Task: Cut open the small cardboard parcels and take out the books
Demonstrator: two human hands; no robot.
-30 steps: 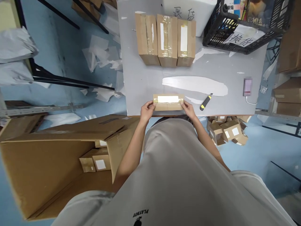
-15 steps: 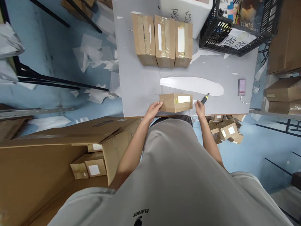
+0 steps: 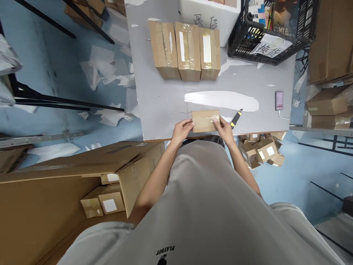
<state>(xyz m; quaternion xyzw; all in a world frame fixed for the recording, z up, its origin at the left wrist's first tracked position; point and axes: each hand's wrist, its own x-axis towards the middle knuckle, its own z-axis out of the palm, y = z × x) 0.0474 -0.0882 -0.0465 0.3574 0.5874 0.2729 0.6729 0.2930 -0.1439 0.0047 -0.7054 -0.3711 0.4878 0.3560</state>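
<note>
Between my two hands, at the near edge of the grey table, is a small taped cardboard box (image 3: 204, 121). My left hand (image 3: 182, 129) grips its left end, with the thumb on top. At the right end my right hand (image 3: 224, 129) holds it, thumb pressed on the upper face near the clear tape. The white label seen before does not show on the face turned up now. A black and yellow box cutter (image 3: 236, 119) lies on the table just right of my right hand. Beyond the box lies a long white strip (image 3: 220, 101) on the tabletop.
Three taped cardboard boxes (image 3: 189, 51) stand side by side at the back. Behind them are a white foam box (image 3: 211, 14) and a black crate (image 3: 271, 44). A phone (image 3: 279, 100) with a cable lies right. A large open carton (image 3: 138, 176) stands left; opened boxes (image 3: 264, 150) lie on the floor.
The small box has been turned, so its labelled side no longer shows. My right hand has moved left from beside the cutter and taken hold of the box's right end.
</note>
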